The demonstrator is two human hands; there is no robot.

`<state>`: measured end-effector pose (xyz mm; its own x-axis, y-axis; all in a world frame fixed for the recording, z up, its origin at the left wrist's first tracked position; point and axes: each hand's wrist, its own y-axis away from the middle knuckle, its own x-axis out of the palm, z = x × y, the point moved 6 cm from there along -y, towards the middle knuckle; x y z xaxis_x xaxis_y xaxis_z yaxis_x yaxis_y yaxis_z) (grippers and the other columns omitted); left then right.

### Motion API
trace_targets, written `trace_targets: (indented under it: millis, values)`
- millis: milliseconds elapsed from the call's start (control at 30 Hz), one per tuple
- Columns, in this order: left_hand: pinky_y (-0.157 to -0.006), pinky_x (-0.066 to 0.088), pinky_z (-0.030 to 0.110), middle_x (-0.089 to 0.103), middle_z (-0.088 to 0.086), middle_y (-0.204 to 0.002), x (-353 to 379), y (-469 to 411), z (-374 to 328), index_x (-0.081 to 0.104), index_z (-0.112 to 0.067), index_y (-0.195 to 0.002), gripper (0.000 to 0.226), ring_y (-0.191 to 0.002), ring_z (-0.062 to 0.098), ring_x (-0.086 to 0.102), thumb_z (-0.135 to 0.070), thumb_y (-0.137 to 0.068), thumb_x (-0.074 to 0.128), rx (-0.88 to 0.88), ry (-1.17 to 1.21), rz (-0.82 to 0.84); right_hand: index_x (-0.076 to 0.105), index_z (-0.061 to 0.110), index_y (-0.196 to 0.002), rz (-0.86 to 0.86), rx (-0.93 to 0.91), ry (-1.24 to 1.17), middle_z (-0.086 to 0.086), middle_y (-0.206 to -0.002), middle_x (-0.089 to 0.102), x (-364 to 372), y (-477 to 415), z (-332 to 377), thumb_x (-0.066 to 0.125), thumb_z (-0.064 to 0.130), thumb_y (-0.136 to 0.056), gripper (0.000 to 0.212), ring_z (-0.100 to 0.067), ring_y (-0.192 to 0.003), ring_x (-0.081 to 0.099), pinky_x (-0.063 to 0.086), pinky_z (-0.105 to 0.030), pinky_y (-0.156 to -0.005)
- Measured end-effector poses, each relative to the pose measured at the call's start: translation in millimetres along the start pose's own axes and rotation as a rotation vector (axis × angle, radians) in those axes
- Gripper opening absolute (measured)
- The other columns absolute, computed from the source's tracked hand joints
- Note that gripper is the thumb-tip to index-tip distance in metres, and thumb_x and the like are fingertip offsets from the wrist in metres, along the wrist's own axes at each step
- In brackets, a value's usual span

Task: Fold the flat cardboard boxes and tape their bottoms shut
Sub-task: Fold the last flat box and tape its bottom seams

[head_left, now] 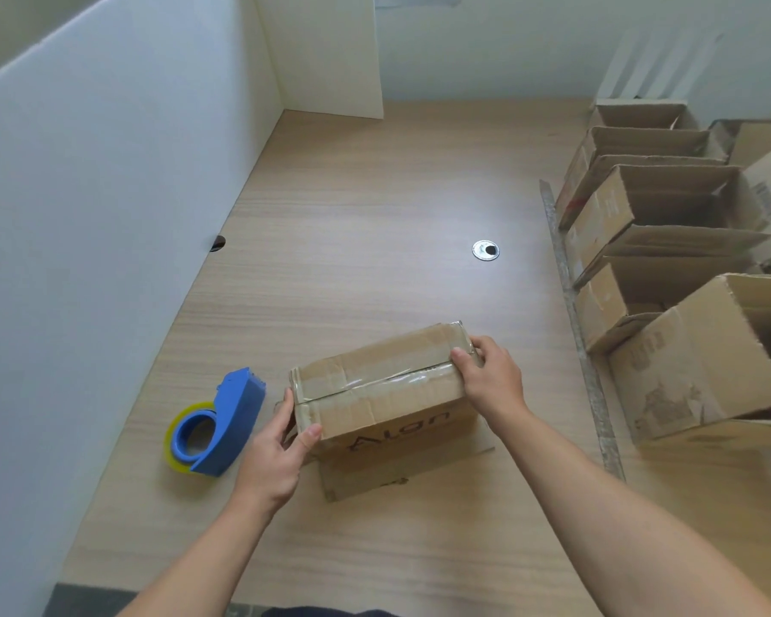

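A small cardboard box point(375, 394) stands upside down on the wooden table point(375, 207), its bottom flaps closed with clear tape along the seam. My left hand point(281, 452) grips the box's left end, thumb on the near side. My right hand point(490, 376) grips the right end, thumb on the taped top. A blue tape dispenser point(223, 425) with a roll of clear tape lies on the table just left of the box, apart from my hands.
Several folded open boxes point(668, 242) stand in a row along the right side past the table edge. A white partition point(108, 216) walls the left. A round metal cable grommet point(485, 250) sits in the tabletop beyond the box.
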<state>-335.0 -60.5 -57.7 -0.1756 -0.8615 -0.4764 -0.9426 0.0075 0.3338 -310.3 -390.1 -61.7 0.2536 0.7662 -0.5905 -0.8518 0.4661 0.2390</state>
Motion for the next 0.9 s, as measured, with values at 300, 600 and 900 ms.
trace_targets:
  millis: [300, 600, 900]
  values:
    - [-0.103, 0.041, 0.028, 0.056, -0.004, -0.14, 0, 1, -17, 0.047, -0.015, -0.146, 0.058, -0.133, 0.016, 0.051, -0.032, -0.094, 0.067, 0.003, -0.105, -0.137, 0.034, 0.02, -0.141, 0.085, 0.142, 0.407, -0.005, -0.139, 0.042, 9, 28, 28, 0.061, 0.085, -0.066, 0.103, -0.029, -0.133, 0.038, 0.04, -0.05, -0.097]
    - [-0.11, 0.037, 0.049, 0.03, 0.016, -0.153, 29, -23, -52, 0.008, -0.008, -0.153, 0.13, -0.139, 0.036, 0.035, -0.083, -0.064, 0.066, -0.243, -0.425, -0.284, 0.042, 0.014, -0.124, 0.02, 0.145, 0.316, -0.008, -0.131, 0.048, 15, 47, 26, 0.066, 0.07, -0.077, 0.077, -0.035, -0.123, 0.045, 0.043, -0.044, -0.094]
    - [-0.104, 0.042, 0.048, 0.038, 0.011, -0.148, 21, -30, -43, 0.028, -0.014, -0.149, 0.09, -0.132, 0.034, 0.044, -0.06, -0.082, 0.067, -0.248, -0.283, -0.34, 0.04, 0.022, -0.104, 0.033, 0.073, 0.259, -0.006, -0.116, 0.053, 14, 36, 13, 0.063, 0.062, -0.085, 0.05, -0.033, -0.109, 0.052, 0.04, -0.038, -0.078]
